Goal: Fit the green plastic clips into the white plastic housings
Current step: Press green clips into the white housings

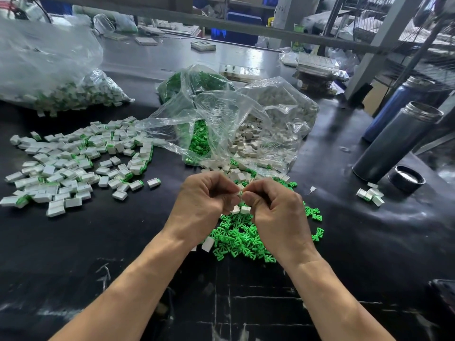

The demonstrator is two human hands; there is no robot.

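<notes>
Green plastic clips (pixel 242 236) lie heaped on the black bench (pixel 98 242) under your wrists. Left hand (pixel 205 201) and right hand (pixel 275 210) pinch one small white plastic housing (pixel 239 189) between fingertips; line it up square, press straight.

Factory assembly bench (pixel 73 242), bagged parts (pixel 81 92), shelving (pixel 384 33)
</notes>
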